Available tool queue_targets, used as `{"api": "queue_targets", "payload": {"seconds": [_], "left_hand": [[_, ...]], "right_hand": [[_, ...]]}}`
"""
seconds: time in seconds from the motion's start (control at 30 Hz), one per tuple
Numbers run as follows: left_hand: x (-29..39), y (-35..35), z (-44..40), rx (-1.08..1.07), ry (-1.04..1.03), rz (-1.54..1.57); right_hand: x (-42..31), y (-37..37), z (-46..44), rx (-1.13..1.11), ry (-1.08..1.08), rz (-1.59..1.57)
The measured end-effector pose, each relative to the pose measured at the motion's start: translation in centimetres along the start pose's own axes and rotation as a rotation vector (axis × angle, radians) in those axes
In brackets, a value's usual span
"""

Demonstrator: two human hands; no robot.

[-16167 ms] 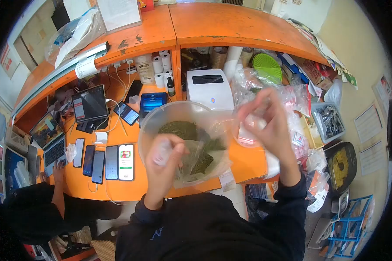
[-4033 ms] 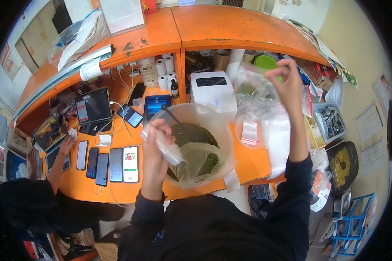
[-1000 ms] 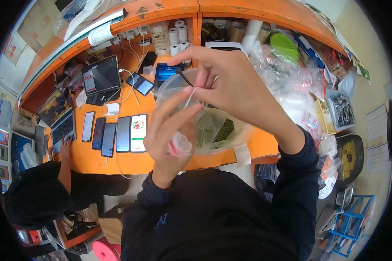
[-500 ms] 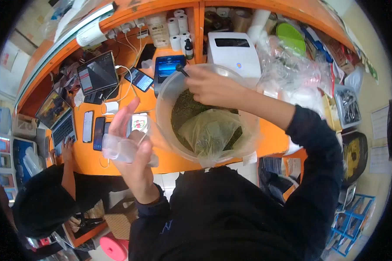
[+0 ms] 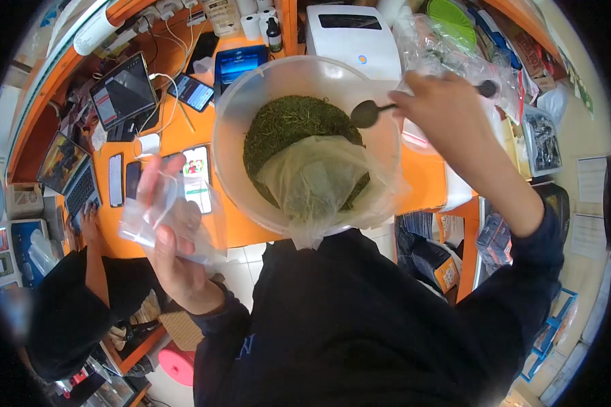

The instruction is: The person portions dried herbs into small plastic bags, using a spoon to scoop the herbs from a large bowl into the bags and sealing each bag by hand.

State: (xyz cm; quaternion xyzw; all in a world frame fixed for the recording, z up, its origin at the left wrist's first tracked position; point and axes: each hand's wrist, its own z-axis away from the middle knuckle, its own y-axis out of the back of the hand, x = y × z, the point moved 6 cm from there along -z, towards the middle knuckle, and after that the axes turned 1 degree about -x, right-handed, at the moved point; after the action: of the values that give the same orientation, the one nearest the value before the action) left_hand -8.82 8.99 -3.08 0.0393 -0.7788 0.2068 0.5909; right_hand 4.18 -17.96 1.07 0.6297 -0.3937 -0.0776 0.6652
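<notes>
My left hand holds clear plastic bags to the left of a large translucent tub. The tub contains dark green dried leaf material, and a crumpled clear bag lies over its near part and rim. My right hand is closed round the handle of a dark spoon; the spoon's bowl is above the tub's right side and looks free of leaves. Its handle end sticks out beyond my right hand.
Phones, a tablet and a laptop lie to the left, near another person's hand. A white machine stands behind the tub, plastic packaging at the back right. Cables run across the left side.
My right hand has lifted the spoon out of the tub and moved right. My left hand, with the bags, has shifted slightly left and down. The view has tilted nearer the tub.
</notes>
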Motion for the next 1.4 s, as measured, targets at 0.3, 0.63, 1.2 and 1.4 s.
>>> {"api": "queue_targets", "payload": {"seconds": [0.3, 0.63, 1.2, 1.4], "left_hand": [[0.3, -0.5, 0.0, -0.030, 0.000, -0.220], [0.4, -2.6, 0.0, 0.006, -0.053, -0.408], [0.8, -0.1, 1.5, 0.074, -0.062, -0.465], [0.7, -0.4, 1.0, 0.050, -0.046, -0.432]], "right_hand": [[0.6, 6.6, 9.6, 0.062, -0.579, -0.617], [-6.8, 4.5, 7.0, 0.020, -0.121, -0.413], [-7.7, 1.4, 3.3, 0.042, -0.011, -0.468], [-7.3, 0.0, 4.1, -0.149, 0.032, -0.848]]}}
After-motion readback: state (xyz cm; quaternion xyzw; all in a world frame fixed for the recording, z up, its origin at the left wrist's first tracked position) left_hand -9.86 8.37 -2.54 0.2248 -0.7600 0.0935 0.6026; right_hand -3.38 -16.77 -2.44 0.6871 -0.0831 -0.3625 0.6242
